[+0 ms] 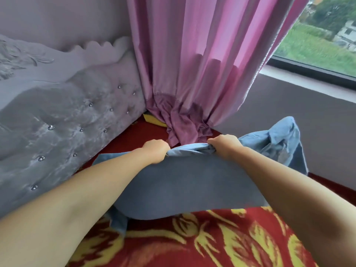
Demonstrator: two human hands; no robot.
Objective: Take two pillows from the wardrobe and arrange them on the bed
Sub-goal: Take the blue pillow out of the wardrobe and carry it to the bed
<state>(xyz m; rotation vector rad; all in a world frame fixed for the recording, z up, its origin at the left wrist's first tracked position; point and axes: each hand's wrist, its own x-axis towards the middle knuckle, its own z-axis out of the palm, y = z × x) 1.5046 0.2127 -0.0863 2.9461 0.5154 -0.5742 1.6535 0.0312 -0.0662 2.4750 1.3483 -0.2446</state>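
Observation:
A blue-grey pillow (185, 187) lies on the bed's red blanket with yellow pattern (192, 241), near the headboard corner. My left hand (157, 150) and my right hand (224, 145) both grip the pillow's far edge, bunching the fabric between them. A lighter blue pillow (283, 139) stands behind my right forearm, partly hidden by it. Whether it touches the first pillow I cannot tell.
A grey tufted headboard (63, 122) with shiny studs runs along the left. A pink curtain (202, 64) hangs ahead, its hem piled on the bed. A window (323, 45) and a dark wall (308, 108) are on the right.

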